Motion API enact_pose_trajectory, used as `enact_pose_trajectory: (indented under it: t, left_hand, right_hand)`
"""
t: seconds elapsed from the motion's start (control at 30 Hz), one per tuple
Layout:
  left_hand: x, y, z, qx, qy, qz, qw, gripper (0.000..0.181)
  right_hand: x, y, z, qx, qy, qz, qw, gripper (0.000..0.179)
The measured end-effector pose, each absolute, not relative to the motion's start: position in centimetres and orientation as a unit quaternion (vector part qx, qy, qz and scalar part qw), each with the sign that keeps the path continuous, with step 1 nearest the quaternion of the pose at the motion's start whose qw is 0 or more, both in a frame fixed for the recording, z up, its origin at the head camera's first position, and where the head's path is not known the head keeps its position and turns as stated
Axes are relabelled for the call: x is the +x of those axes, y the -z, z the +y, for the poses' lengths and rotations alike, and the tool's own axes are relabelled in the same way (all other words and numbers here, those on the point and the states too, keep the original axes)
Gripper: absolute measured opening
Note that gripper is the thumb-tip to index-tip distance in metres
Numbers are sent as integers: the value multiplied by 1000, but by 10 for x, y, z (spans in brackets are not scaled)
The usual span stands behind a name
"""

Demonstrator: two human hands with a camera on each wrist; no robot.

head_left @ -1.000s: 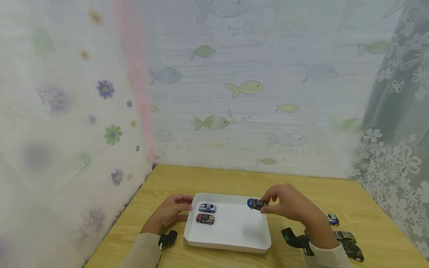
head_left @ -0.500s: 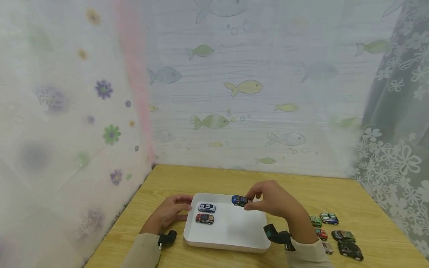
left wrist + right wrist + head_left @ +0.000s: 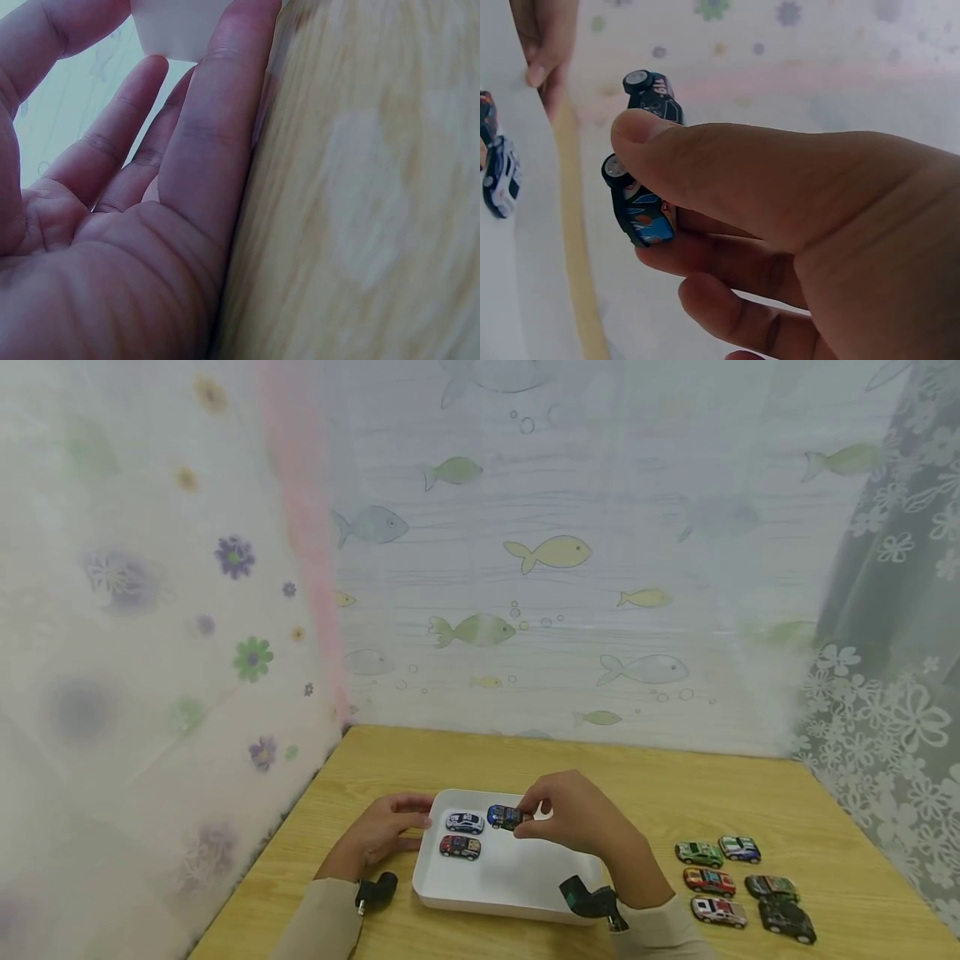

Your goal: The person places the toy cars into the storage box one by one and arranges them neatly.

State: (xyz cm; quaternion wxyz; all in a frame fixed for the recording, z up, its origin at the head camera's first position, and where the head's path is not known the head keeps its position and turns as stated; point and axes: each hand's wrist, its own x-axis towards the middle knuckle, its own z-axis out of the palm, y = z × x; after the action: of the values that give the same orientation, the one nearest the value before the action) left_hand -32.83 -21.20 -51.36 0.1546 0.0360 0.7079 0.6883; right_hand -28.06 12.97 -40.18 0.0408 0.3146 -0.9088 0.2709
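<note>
In the head view, my right hand (image 3: 573, 814) pinches a blue-and-black toy car (image 3: 504, 817) above the white tray (image 3: 525, 881). The right wrist view shows that car (image 3: 649, 214) between thumb and fingers, its wheels turned toward the tray side. My left hand (image 3: 386, 828) rests against the tray's left side, fingers fairly straight; in the left wrist view its fingertips touch the pale tray wall (image 3: 176, 30). Inside the tray, at its left, a white toy car (image 3: 465, 823) sits behind a dark red toy car (image 3: 460, 847).
Right of the tray, several toy cars lie on the wooden table (image 3: 637, 768): green (image 3: 698, 853), blue-white-green (image 3: 740, 849), red (image 3: 709, 882), white-and-red (image 3: 718, 912), dark green (image 3: 772, 888) and black (image 3: 787, 919). Patterned curtains (image 3: 555, 693) hang behind and at both sides.
My right hand has carried the blue-and-black toy car leftward over the tray, up beside the white car. The cars at the right have come into full view. My left hand stays put.
</note>
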Motion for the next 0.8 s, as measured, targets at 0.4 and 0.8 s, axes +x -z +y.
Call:
enact_pose_trajectory:
  t: [0.4, 0.8]
  left_hand:
    - [-328, 513, -213, 42, -679, 716, 155, 54]
    - [-330, 514, -214, 44, -679, 716, 155, 54]
  right_hand:
    - [-282, 418, 98, 316, -248, -915, 35, 12]
    - [-283, 437, 80, 320, -234, -918, 17, 16]
